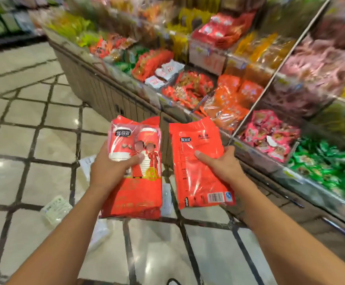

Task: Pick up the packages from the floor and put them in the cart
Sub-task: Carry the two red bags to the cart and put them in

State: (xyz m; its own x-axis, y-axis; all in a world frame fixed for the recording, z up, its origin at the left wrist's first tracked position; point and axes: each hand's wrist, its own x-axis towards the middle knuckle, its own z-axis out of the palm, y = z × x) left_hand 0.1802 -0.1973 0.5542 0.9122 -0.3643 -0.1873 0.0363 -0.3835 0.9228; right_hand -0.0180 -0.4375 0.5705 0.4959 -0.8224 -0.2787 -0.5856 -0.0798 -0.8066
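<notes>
Packages in hand: my left hand [114, 167] grips the printed red package [134, 171], right hand [220, 165] the barcoded red package [198, 161]. Cart unseen; next I must locate it.

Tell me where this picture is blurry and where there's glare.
Head view: the shelves and floor are smeared by motion blur, tile lines wavy; the two red packs, left and right, held in the left hand and right hand, are sharper; glare streaks their plastic wrap, and bright spots shine on the glossy tiles.
</notes>
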